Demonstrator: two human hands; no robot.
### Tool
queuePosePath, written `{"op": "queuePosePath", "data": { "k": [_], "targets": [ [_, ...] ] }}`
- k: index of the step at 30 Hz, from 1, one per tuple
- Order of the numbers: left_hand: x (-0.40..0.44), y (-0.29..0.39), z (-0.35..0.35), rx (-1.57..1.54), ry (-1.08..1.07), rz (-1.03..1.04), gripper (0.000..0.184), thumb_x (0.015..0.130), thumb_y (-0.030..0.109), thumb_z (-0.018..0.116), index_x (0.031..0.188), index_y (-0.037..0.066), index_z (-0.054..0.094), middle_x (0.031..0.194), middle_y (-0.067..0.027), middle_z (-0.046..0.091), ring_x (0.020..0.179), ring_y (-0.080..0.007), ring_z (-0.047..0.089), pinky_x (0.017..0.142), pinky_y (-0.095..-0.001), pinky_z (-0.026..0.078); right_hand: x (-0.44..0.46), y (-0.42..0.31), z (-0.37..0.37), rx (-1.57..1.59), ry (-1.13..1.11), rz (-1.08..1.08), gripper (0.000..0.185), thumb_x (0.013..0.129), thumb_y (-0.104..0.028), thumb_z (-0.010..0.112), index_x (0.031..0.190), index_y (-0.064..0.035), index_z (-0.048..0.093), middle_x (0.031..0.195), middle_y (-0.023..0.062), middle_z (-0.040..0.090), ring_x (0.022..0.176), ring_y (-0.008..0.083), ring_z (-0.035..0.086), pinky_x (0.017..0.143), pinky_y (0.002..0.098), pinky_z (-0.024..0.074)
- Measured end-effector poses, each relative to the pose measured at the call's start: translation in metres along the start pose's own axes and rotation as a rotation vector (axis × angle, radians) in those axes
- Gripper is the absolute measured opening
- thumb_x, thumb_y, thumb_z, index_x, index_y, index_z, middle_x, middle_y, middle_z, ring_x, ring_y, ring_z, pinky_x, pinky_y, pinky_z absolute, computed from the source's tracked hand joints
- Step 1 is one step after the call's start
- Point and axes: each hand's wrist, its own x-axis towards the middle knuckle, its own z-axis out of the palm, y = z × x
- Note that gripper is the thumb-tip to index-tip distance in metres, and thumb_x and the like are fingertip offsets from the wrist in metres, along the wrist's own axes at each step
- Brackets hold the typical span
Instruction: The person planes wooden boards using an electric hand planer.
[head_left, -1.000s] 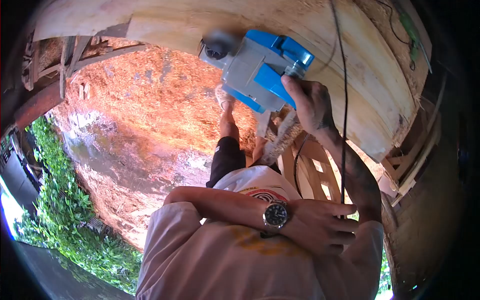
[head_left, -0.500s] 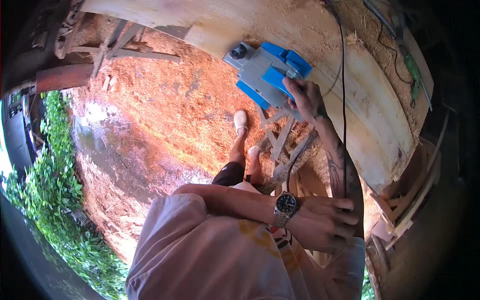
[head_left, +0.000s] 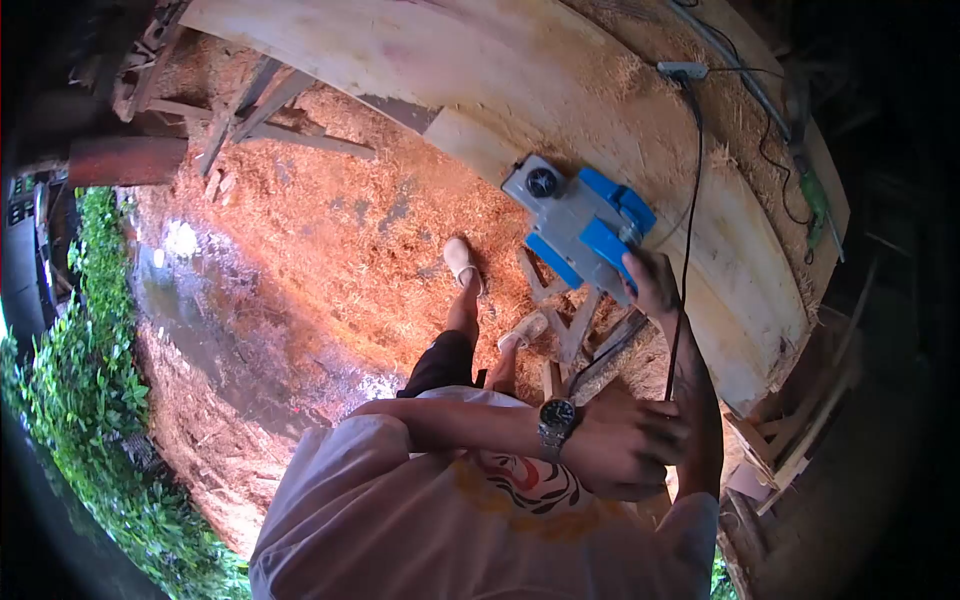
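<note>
A blue and grey electric hand planer [head_left: 580, 222] with a round black front knob lies over the near edge of a broad wooden slab [head_left: 735, 260]. My right hand [head_left: 652, 285] is closed round its rear handle. My left arm, with a metal watch [head_left: 556, 418] at the wrist, crosses in front of my chest. By my right forearm, my left hand [head_left: 628, 445] has its fingers curled on a black power cord [head_left: 690, 210], which runs up toward the slab's far side. The planer's underside is hidden.
A white cord connector [head_left: 682, 70] lies among shavings on the slab. A green power tool [head_left: 815, 205] rests at its far right. Wood offcuts [head_left: 580, 325] stand below the planer. Shavings cover the ground [head_left: 350, 220] round my feet; green plants [head_left: 85, 400] grow at left.
The planer and my right hand have moved right and back toward me along the slab. My left hand has shifted slightly left and down. The view has also shifted, and my feet have moved.
</note>
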Motion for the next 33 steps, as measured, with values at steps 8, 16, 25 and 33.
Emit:
{"op": "queuePosePath", "data": {
  "k": [8, 16, 25, 33],
  "targets": [
    [0.017, 0.001, -0.124, -0.096, 0.054, 0.024, 0.032, 0.083, 0.019, 0.071, 0.058, 0.006, 0.054, 0.073, -0.0089, 0.054, 0.081, -0.0317, 0.057, 0.069, -0.0458, 0.045, 0.061, -0.044, 0.06, 0.061, 0.041, 0.058, 0.046, 0.098, -0.048, 0.06, 0.08, -0.0055, 0.062, 0.065, -0.0008, 0.056, 0.053, 0.0082, 0.053, 0.047, 0.0261, 0.0405],
    [0.028, 0.012, -0.244, -0.003, 0.03, -0.018, 0.023, 0.082, 0.02, 0.07, 0.067, 0.006, 0.061, 0.075, -0.0101, 0.057, 0.084, -0.0343, 0.057, 0.071, -0.0477, 0.047, 0.174, -0.126, 0.146, 0.067, 0.011, 0.034, 0.048, 0.098, -0.049, 0.06, 0.081, -0.0049, 0.063, 0.065, -0.0015, 0.057, 0.051, 0.0072, 0.054, 0.045, 0.0242, 0.0413],
    [0.026, 0.014, -0.391, 0.203, 0.064, -0.149, 0.024, 0.085, 0.018, 0.07, 0.07, 0.001, 0.063, 0.076, -0.0125, 0.055, 0.083, -0.0338, 0.055, 0.071, -0.0465, 0.045, 0.323, -0.232, 0.257, -0.097, 0.021, -0.099, 0.06, 0.097, -0.056, 0.057, 0.074, -0.002, 0.064, 0.06, 0.0088, 0.061, 0.056, 0.0184, 0.063, 0.054, 0.0397, 0.0469],
    [0.036, 0.01, -0.521, 0.371, 0.192, -0.318, 0.031, 0.087, 0.021, 0.071, 0.068, 0.0, 0.06, 0.083, -0.013, 0.053, 0.088, -0.0347, 0.054, 0.079, -0.0459, 0.046, 0.448, -0.326, 0.349, -0.282, 0.038, -0.281, 0.062, 0.097, -0.058, 0.052, 0.093, -0.0008, 0.076, 0.095, 0.0269, 0.072, 0.095, 0.0445, 0.07, 0.081, 0.0504, 0.0517]
  ]
}}
